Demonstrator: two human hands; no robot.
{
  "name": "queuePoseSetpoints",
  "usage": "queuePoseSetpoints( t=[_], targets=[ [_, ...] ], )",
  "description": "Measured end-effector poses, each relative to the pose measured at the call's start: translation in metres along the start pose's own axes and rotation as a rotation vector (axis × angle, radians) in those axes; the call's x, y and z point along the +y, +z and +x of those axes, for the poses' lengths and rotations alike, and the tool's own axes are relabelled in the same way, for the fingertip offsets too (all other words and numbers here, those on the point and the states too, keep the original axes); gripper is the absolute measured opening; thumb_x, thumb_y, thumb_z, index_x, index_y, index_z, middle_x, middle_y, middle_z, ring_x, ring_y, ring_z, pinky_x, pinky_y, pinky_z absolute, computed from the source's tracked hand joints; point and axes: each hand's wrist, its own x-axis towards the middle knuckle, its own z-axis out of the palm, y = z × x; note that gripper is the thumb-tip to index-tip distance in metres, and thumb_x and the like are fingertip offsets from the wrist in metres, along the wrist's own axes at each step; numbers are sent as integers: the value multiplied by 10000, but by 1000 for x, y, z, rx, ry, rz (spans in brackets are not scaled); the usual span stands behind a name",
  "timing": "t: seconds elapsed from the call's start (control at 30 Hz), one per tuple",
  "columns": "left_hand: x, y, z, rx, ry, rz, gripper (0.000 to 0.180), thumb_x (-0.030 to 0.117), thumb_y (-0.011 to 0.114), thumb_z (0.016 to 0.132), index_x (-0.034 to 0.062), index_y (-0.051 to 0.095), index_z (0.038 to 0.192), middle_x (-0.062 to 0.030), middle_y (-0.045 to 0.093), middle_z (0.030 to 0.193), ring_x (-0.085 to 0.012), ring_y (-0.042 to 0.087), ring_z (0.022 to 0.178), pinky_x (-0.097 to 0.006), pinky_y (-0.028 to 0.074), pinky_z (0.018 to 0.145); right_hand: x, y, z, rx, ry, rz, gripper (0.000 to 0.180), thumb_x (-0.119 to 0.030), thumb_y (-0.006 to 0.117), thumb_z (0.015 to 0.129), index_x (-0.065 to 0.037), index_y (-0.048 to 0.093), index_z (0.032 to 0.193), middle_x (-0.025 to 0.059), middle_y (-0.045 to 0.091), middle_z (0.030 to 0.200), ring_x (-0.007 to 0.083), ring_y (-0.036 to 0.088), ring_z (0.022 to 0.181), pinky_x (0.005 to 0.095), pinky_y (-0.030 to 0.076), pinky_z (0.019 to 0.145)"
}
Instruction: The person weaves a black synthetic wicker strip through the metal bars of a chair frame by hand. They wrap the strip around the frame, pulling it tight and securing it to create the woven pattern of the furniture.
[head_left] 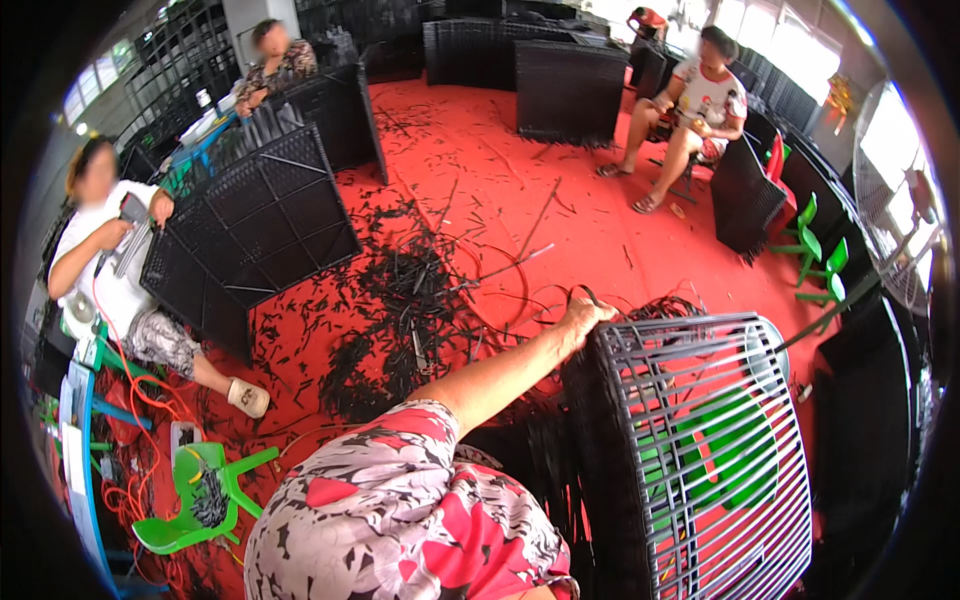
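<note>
As the left hand (588,315) meets the black slatted frame (628,420) at its upper-left corner, whether those fingers grip the looped strip (592,293), I can't tell; tangled strands (675,306) beyond could snag it. Right hand's out of view.

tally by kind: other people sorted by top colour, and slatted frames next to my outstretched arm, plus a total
People in white tops: 2
Person in patterned top: 1
Person in red top: 1
Slatted frame: 1
Total: 5
</note>
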Motion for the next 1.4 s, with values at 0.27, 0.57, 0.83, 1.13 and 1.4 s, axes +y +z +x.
queuePoseSetpoints(
  t=[0.27,0.57,0.83,1.13,1.4],
  targets=[
    [0,-11,7,-33,-13,4,139,77,583,781,-22,621,872,-88,620,711,-184,605,601,-322,517,572,7,-15,-3,3,31,-28,311,-185,377,931,-27,646,939,118,641,812,245,605,697,328,471,605],
    [7,-7,1,-60,-83,-51,70,26,600,748,-20,611,799,-89,614,735,-186,602,632,-327,528,534,4,-6,0,9,301,70,290,-181,416,920,-39,667,891,112,640,755,233,596,659,324,465,585],
    [2,-14,6,-13,-24,-52,72,45,638,734,1,621,789,-78,618,725,-178,598,615,-336,521,564,-2,-1,2,-1,95,-203,275,-170,426,914,-56,675,887,99,638,720,229,592,626,323,463,556],
    [1,3,-4,58,54,59,95,66,645,699,-11,629,753,-80,613,658,-168,580,570,-312,480,531,-45,21,-1,81,-68,228,282,-169,419,911,-47,672,887,105,636,733,233,594,652,327,464,576],
    [-7,-6,9,69,148,85,91,62,640,680,-3,629,742,-75,614,667,-168,572,592,-309,453,532,-89,33,1,34,-106,334,291,-170,413,909,-36,670,888,111,637,753,234,597,672,327,466,597]
  ],
)
